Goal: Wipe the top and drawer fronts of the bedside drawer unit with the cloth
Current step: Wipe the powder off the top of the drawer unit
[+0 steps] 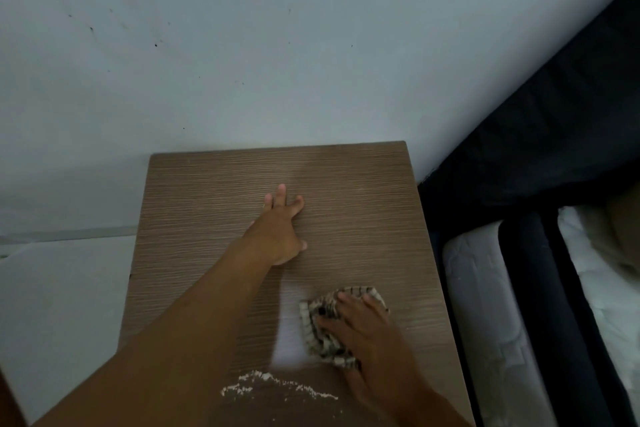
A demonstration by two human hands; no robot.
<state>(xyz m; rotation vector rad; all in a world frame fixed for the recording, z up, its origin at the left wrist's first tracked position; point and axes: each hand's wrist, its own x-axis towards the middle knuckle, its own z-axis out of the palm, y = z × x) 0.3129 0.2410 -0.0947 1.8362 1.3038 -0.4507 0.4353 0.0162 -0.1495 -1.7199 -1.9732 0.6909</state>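
Tabletop (363, 184): wood-grain top of the bedside drawer unit, seen from above; drawer fronts out of view.
Left hand (281, 229): fingers straight and slightly spread, palm flat on the tabletop, beyond the right hand and apart from it.
Right hand (369, 333): fingers spread, lying on the cloth and pressing it down.
Cloth (320, 334): checked, bunched, on the tabletop under the right hand's fingers, showing at their left and far side.
Pale streak (289, 326): just left of the cloth.
White powder (277, 386): ragged line nearer than both hands, left of the right wrist.
Bed (519, 184): dark frame, white mattress, right of the right hand.
Wall (311, 45): pale, speckled, beyond the left hand.
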